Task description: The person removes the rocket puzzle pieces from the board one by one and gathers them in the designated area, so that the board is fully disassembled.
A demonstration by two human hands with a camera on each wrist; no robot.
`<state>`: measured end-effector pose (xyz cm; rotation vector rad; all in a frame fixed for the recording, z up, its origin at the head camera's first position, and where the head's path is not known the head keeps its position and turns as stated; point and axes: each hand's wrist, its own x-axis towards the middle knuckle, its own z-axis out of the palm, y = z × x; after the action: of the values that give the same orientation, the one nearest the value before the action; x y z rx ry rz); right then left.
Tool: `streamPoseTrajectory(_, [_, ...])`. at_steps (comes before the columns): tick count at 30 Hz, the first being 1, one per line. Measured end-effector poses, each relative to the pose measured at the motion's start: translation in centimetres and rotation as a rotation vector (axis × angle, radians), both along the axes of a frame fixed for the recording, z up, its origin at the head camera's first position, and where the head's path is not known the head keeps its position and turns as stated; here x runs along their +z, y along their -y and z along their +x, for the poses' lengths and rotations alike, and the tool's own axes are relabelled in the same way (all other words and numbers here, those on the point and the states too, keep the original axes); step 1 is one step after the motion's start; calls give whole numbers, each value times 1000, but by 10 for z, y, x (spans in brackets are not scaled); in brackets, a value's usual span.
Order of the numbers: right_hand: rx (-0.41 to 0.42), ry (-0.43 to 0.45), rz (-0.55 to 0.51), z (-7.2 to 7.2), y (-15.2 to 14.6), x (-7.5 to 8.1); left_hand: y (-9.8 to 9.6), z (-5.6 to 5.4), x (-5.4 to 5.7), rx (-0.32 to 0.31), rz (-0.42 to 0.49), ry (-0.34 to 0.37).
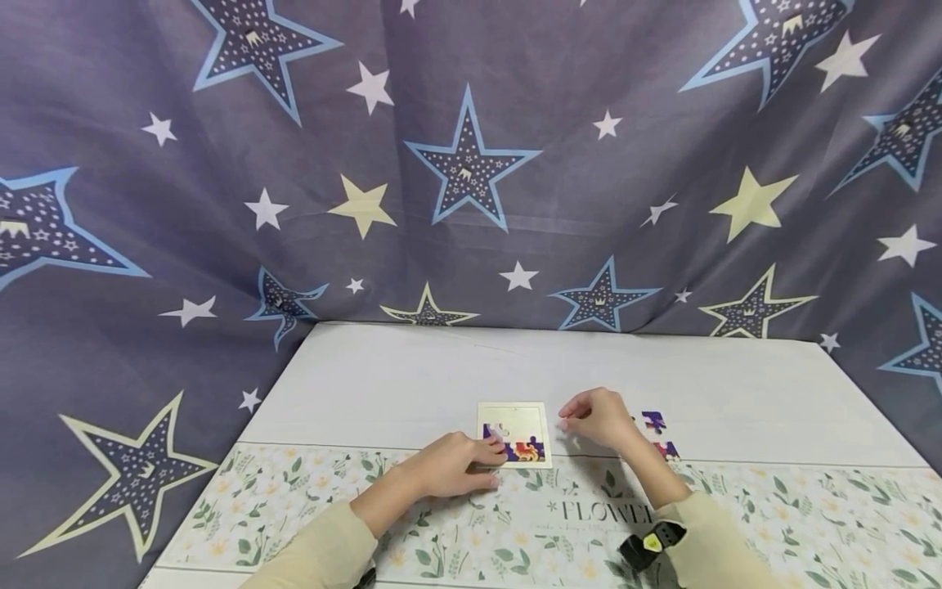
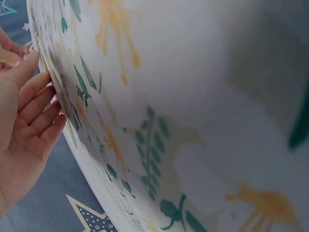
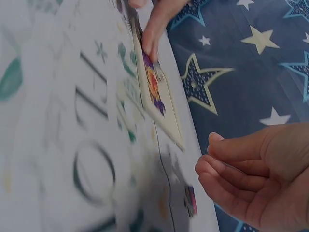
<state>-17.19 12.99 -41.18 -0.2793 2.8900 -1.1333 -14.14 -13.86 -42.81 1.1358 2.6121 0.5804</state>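
A square, cream-rimmed jigsaw puzzle tray lies on the table, with joined purple, red and yellow pieces along its lower part. The upper part shows bare backing. My left hand rests its fingertips on the tray's left side and the pieces there, fingers fairly straight in the left wrist view. To the right of the tray hovers my right hand, fingers loosely bent and thumb near the index finger. No piece shows between them in the right wrist view. Loose puzzle pieces lie beyond the right wrist, partly hidden by it.
The white table carries a floral-printed strip with lettering along its near side. A grey curtain with stars hangs behind and beside the table. A black strap device sits on the right wrist.
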Motion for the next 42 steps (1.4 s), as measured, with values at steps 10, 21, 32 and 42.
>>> streamPoseTrajectory(10, [84, 19, -37, -3, 34, -6, 0, -2, -1, -16, 6, -13])
streamPoseTrajectory(21, [123, 34, 6, -2, 52, -11, 0, -2, -1, -18, 4, -18])
streamPoseTrajectory(32, [178, 65, 42, -3, 69, -16, -1, -2, -1, -22, 0, -28])
streamPoseTrajectory(42, [185, 84, 50, -6, 75, -16, 0, -2, 0, -21, 4, -26])
